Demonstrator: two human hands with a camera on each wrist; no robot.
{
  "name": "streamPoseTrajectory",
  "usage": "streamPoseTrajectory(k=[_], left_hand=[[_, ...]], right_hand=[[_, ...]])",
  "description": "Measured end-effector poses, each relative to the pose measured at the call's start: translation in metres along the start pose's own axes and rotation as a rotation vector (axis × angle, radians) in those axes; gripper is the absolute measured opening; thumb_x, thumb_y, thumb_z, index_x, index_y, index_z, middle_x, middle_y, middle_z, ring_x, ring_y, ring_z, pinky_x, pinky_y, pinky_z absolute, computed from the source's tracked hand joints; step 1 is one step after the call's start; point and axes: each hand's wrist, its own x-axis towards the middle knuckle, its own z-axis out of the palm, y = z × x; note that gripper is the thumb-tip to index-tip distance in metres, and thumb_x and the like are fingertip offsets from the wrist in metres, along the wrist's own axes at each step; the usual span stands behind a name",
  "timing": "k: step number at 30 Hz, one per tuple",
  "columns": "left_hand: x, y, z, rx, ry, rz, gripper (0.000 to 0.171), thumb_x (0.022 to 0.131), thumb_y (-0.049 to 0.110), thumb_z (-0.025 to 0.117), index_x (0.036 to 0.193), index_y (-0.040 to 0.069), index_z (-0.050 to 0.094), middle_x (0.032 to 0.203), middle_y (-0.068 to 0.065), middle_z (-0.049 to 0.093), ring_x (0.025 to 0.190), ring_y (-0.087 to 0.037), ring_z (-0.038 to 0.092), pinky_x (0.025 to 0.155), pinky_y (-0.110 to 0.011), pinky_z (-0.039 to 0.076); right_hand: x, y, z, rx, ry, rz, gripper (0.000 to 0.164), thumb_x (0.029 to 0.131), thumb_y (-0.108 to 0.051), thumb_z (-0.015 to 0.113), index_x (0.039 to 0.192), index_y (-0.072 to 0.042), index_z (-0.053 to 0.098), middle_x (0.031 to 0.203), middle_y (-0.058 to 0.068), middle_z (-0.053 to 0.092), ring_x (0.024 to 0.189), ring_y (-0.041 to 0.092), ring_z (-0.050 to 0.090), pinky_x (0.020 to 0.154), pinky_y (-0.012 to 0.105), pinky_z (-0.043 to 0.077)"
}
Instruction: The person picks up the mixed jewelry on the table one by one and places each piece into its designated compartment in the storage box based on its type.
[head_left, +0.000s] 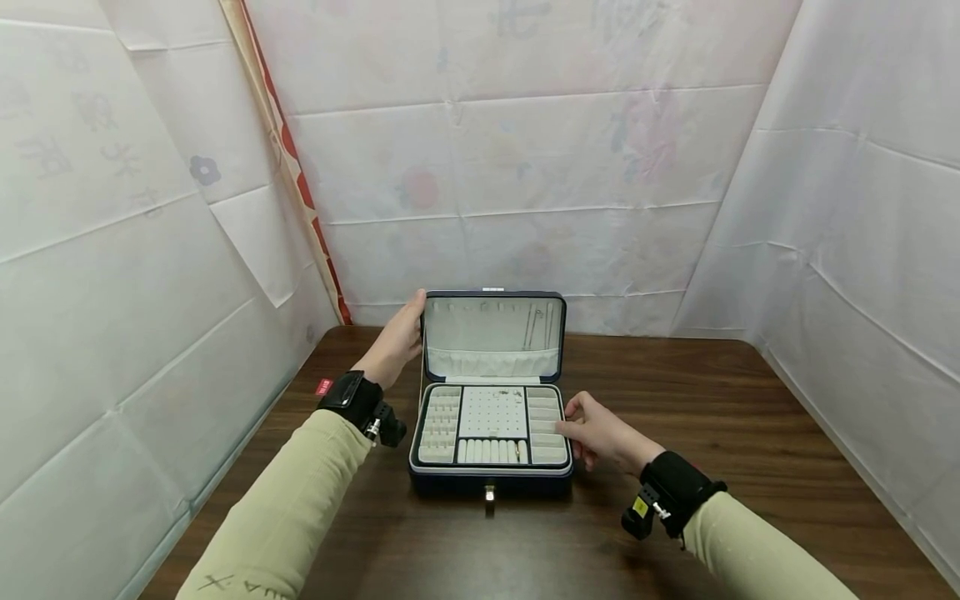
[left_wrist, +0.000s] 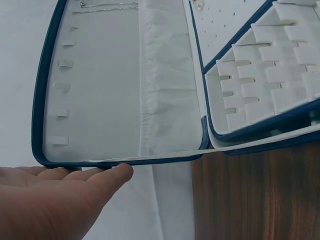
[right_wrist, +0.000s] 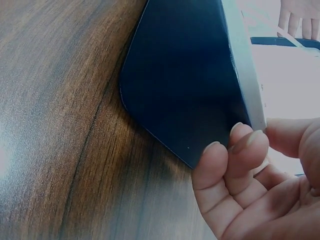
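An open jewelry box (head_left: pixel 492 482), dark blue outside with a white lining, sits on the table with its lid (head_left: pixel 491 325) raised at the back. My left hand (head_left: pixel 397 340) is at the lid's left edge; in the left wrist view its fairly straight fingers and thumb (left_wrist: pixel 112 181) touch that edge from outside. At the box's right side, my right hand (head_left: pixel 600 429) pinches the wall, the thumb over the rim and the curled fingers (right_wrist: pixel 212 162) against the outer face. Thin necklaces (head_left: pixel 542 325) hang inside the lid at the right.
Inside the box are a perforated earring panel (head_left: pixel 491 414), a row of ring rolls (head_left: pixel 487 452) and side compartments (head_left: pixel 438 425). A metal clasp (head_left: pixel 490 493) hangs at the front. The brown wooden table (head_left: pixel 675 383) is bordered by white cloth walls (head_left: pixel 562 167).
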Motion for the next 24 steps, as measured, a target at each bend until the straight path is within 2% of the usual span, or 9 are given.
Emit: streamPoseTrajectory(k=[4, 8, 14, 24], left_hand=[[-0.003, 0.0, -0.002, -0.018, -0.018, 0.017, 0.087, 0.1, 0.071, 0.027, 0.165, 0.02, -0.001, 0.172, -0.005, -0.004, 0.158, -0.032, 0.002, 0.126, -0.049, 0.015], [-0.006, 0.001, -0.004, -0.016, -0.016, 0.026, 0.085, 0.103, 0.068, 0.029, 0.165, 0.016, 0.002, 0.172, -0.007, 0.0, 0.157, -0.033, 0.007, 0.125, -0.047, 0.018], [-0.012, 0.001, -0.007, -0.001, 0.017, 0.038, 0.08, 0.106, 0.059, 0.036, 0.164, 0.01, 0.012, 0.171, -0.012, 0.01, 0.156, -0.033, 0.017, 0.123, -0.045, 0.027], [-0.02, 0.0, -0.007, 0.029, 0.081, 0.063, 0.073, 0.106, 0.05, 0.047, 0.161, 0.008, 0.027, 0.168, -0.015, 0.022, 0.153, -0.034, 0.028, 0.118, -0.042, 0.036]], right_hand=[[0.0, 0.0, 0.0, -0.002, 0.003, 0.008, 0.033, 0.102, -0.025, 0.063, 0.119, -0.007, 0.041, 0.065, 0.006, 0.055, 0.044, 0.016, 0.046, 0.047, 0.03, 0.046], [0.0, 0.0, 0.0, 0.001, 0.006, 0.013, 0.033, 0.102, -0.025, 0.063, 0.119, -0.007, 0.041, 0.065, 0.006, 0.055, 0.045, 0.016, 0.046, 0.047, 0.03, 0.046], [-0.002, 0.0, 0.0, -0.006, 0.008, 0.008, 0.032, 0.103, -0.025, 0.063, 0.118, -0.008, 0.041, 0.065, 0.007, 0.055, 0.045, 0.016, 0.046, 0.048, 0.031, 0.046], [-0.002, 0.0, -0.001, -0.008, 0.014, 0.015, 0.032, 0.102, -0.025, 0.063, 0.118, -0.009, 0.042, 0.065, 0.007, 0.056, 0.045, 0.017, 0.047, 0.047, 0.032, 0.046]])
